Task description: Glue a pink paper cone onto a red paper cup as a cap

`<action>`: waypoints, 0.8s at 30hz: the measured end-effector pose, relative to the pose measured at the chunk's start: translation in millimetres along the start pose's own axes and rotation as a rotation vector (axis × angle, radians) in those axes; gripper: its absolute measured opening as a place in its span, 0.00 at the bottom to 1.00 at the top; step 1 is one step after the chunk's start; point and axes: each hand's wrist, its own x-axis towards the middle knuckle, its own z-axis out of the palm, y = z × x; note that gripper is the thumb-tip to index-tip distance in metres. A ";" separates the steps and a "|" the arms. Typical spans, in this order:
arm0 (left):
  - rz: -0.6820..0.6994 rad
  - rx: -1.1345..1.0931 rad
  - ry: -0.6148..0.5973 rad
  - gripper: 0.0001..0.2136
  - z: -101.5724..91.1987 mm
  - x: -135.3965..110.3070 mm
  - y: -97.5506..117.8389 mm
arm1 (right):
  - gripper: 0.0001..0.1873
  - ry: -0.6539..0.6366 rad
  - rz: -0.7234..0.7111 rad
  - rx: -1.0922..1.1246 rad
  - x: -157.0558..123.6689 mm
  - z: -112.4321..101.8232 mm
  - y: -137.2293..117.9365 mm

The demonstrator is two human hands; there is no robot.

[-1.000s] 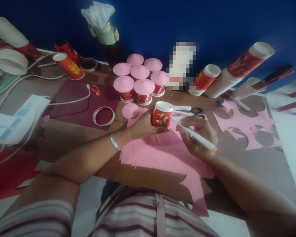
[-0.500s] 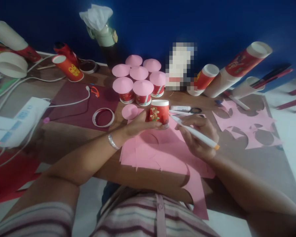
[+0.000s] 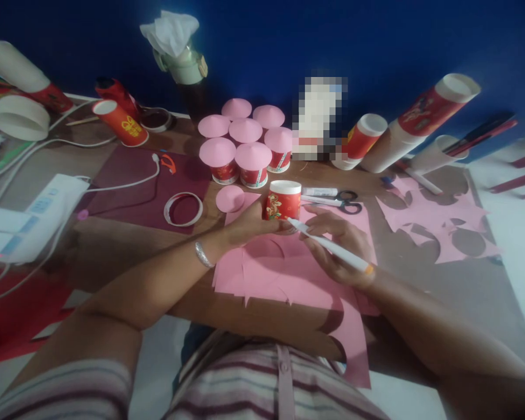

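Note:
My left hand (image 3: 245,223) grips a small red paper cup (image 3: 282,200) turned upside down on the pink paper sheet (image 3: 284,274). My right hand (image 3: 339,248) holds a white pen (image 3: 328,245) like a pencil, its tip touching the paper at the foot of the cup. A silver bracelet (image 3: 202,255) circles my left wrist. A cut pink paper disc (image 3: 230,198) lies just left of the cup.
Several red cups capped with pink paper cones (image 3: 245,143) stand behind. Scissors (image 3: 339,202), a tape ring (image 3: 183,208), a white power strip (image 3: 30,216) with cables, stacked cup tubes (image 3: 424,116) and pink offcuts (image 3: 437,219) lie around. A blue wall closes the back.
The cup has come down from a tilted, lifted position to stand on the pink sheet. My right hand moved left, bringing the pen tip to the cup's base.

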 end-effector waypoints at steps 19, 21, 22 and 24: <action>0.073 0.264 0.065 0.35 7.1 1.5 3.4 | 0.04 0.049 0.091 -0.167 2.8 0.4 -5.0; 0.079 0.284 0.059 0.35 6.4 1.7 3.4 | 0.05 0.056 0.066 -0.148 2.6 1.7 -2.8; 0.088 0.297 0.058 0.36 6.0 1.7 3.5 | 0.06 0.062 0.042 -0.136 2.3 2.5 -1.6; 0.119 0.321 0.062 0.38 5.4 1.5 3.6 | 0.07 0.069 0.001 -0.125 2.0 4.0 0.7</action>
